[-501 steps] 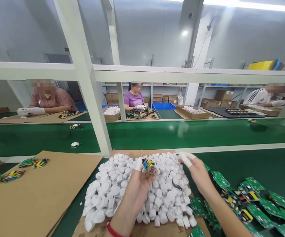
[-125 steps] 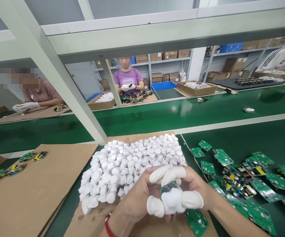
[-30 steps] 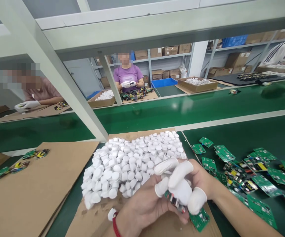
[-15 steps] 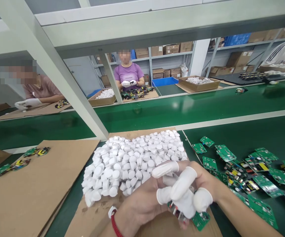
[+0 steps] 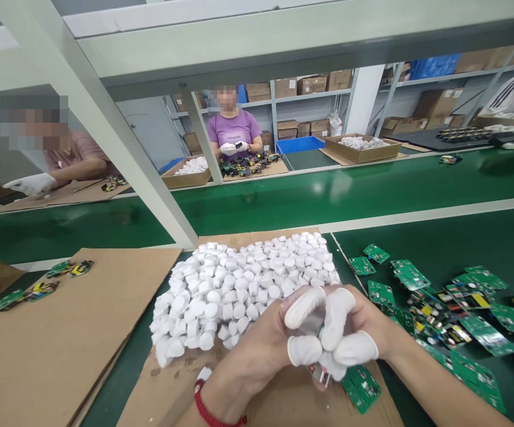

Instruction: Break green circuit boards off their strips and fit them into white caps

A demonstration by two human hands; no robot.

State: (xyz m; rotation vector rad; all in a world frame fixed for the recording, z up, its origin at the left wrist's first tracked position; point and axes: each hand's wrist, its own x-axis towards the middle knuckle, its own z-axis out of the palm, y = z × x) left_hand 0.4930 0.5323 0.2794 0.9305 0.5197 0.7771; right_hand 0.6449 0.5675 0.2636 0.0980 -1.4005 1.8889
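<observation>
Closer together than a second ago: left hand point(image 5: 250, 356) and right hand point(image 5: 363, 317), curled tightly into each other just above the lower right edge of the heap, both nearly closed, fingers in white finger cots point(image 5: 337, 314) wrapped around a small circuit board point(image 5: 319, 375). Only slivers of that board in view, a grey glint between the fingertips and a metal part below them, the rest hidden. Probably light and stiff, but brittle at the edges, with soldered parts easily knocked; safest gripped by the bare board edges, clear of the components. Just left of the hands, a heap of white round caps point(image 5: 239, 290) on a cardboard sheet point(image 5: 278, 403). Directly under the right hand, a loose green printed circuit board point(image 5: 361, 388); farther right, many more point(image 5: 443, 314) scattered across a green bench mat point(image 5: 474, 243). Around the left wrist, a red cord bracelet point(image 5: 207, 409). At upper middle, a co-worker point(image 5: 234, 127) in a purple top and white gloves, across the conveyor.
</observation>
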